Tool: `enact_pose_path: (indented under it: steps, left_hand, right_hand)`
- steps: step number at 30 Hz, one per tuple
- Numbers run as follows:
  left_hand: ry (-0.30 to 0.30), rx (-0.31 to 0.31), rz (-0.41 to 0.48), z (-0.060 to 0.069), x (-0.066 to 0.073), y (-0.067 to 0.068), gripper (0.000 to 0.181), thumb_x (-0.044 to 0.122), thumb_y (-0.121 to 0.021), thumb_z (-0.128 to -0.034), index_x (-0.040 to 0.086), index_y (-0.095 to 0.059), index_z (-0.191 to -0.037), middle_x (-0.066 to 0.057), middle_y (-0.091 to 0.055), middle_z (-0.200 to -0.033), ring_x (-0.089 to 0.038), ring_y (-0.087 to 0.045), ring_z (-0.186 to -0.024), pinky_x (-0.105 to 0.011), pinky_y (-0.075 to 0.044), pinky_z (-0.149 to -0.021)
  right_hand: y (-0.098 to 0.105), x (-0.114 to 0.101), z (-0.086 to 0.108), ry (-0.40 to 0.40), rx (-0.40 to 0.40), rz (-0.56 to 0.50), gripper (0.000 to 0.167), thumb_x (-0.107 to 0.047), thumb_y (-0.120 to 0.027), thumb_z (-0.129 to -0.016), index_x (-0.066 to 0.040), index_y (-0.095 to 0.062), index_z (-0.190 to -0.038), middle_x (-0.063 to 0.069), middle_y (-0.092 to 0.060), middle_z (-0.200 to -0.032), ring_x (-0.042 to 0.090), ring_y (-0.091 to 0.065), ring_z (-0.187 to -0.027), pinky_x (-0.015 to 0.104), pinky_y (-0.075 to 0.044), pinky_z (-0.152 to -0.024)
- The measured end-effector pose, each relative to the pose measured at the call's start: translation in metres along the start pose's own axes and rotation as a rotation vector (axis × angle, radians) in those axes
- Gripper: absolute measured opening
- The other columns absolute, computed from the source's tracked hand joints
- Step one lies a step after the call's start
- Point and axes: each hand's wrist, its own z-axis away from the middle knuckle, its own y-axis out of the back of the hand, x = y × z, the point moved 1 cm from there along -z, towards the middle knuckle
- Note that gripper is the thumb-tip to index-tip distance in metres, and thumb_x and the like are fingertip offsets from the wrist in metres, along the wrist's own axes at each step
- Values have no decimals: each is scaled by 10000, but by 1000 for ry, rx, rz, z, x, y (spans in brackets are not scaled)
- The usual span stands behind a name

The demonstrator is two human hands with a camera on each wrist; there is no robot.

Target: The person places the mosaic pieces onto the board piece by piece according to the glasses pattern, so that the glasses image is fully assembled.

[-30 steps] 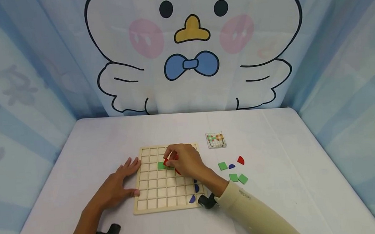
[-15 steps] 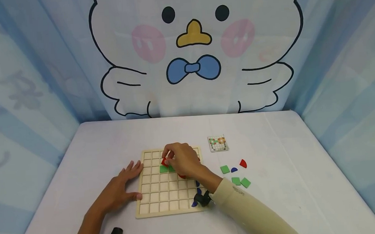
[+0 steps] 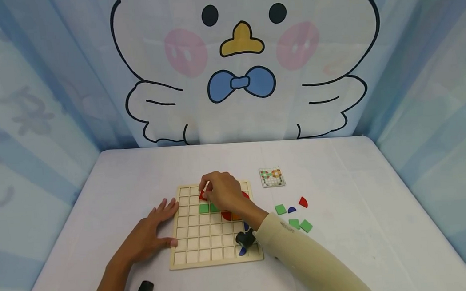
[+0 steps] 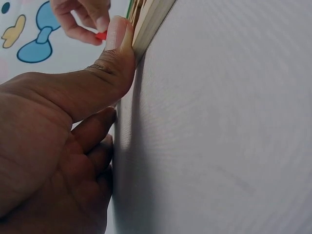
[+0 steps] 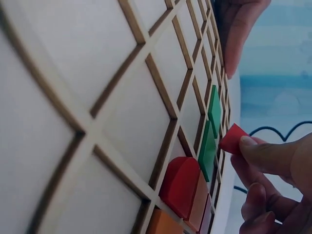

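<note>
A wooden grid board (image 3: 199,243) lies on the table. My right hand (image 3: 224,192) pinches a red piece (image 3: 202,196) between thumb and fingers over the board's upper part, just beyond two green squares (image 3: 204,208). In the right wrist view the red piece (image 5: 233,139) is tilted at the thumb tip, close to the green pieces (image 5: 207,151). My left hand (image 3: 147,235) lies at the board's left edge with fingers spread; in the left wrist view its thumb (image 4: 105,78) touches the board's side (image 4: 148,27). Red and orange pieces lie partly hidden under my right hand.
Right of the board lie several green squares (image 3: 294,223), a red quarter piece (image 3: 303,202) and a blue half-round (image 3: 291,209). Behind them is a small pattern card (image 3: 272,177). Blue pieces (image 3: 242,251) sit along the board's right side, partly covered by the wrist camera.
My right hand has moved slightly away toward the board's far edge with the red piece, uncovering more of the green squares. My left hand has stayed at the board's edge.
</note>
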Motion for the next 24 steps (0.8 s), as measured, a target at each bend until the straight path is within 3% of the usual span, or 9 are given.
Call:
enact_pose_path:
  steps: [13, 20, 24]
  left_hand:
    - [2, 5, -7, 0, 1, 0, 1075, 408, -902, -760, 108, -379, -1650, -134, -289, -1743, -510, -185, -1619, -745, -172, -1274]
    - [6, 6, -11, 0, 4, 0, 1078, 409, -903, -760, 126, -373, -1655, -134, -285, -1744, -508, -186, -1619, -754, -178, -1266]
    - [12, 5, -16, 0, 4, 0, 1081, 402, -907, -760, 128, -368, -1656, -132, -284, -1745, -493, -182, -1626, -742, -172, -1275]
  right_hand:
    - [-8, -1, -4, -63, -60, 82, 85, -202, -782, -980, -266, -837, -985, -99, -714, -805, 96, -621, -699, 268, -496, -562]
    - [-10, -1, -6, -80, -29, 125, 93, -190, -821, -942, -277, -853, -948, -110, -792, -901, 137, -723, -856, 279, -529, -595]
    - [-9, 0, -5, -75, -25, 117, 89, -184, -822, -940, -260, -838, -982, -93, -779, -897, 128, -708, -824, 265, -524, -583]
